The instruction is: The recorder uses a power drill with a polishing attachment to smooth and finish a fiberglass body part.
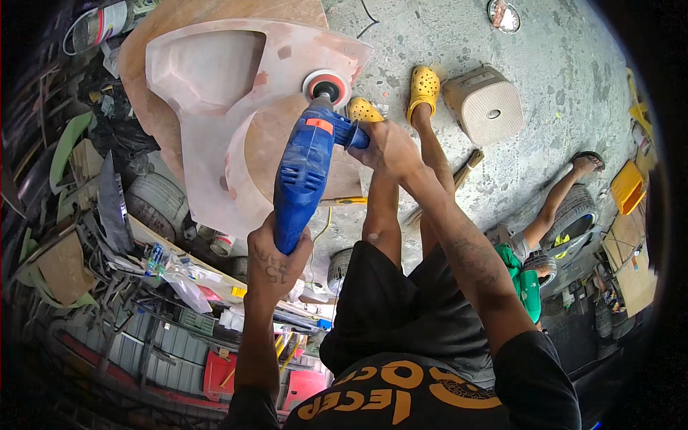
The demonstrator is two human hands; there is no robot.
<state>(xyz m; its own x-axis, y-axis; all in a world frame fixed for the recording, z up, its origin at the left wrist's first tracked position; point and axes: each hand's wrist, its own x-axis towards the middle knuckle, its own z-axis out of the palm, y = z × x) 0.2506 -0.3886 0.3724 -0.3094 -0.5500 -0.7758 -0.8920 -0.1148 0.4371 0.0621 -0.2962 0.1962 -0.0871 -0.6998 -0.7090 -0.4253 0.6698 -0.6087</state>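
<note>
left hand (278, 261) and right hand (390, 150) grasp one blue power tool (304, 168)

the left hand is wrapped around the rear grip of the tool, fingers closed on it. just ahead of it and to its right, the right hand clasps the one side handle (351, 134). the tool stretches forward from the left hand to one round pad (339, 76), white with a red ring, ahead of the right hand and a little to its left. the pad overlaps one pale molded panel (215, 136) ahead of the left hand; whether it presses there, i cannot tell. one brown board (136, 61) shows past the panel's edge.

ahead of the right hand are two yellow clogs (424, 89), one just beside it, the other farther right. one beige stool (493, 111) stands beyond them, to the hand's right. well off to the right and back is one other person in a green garment (529, 287).
</note>
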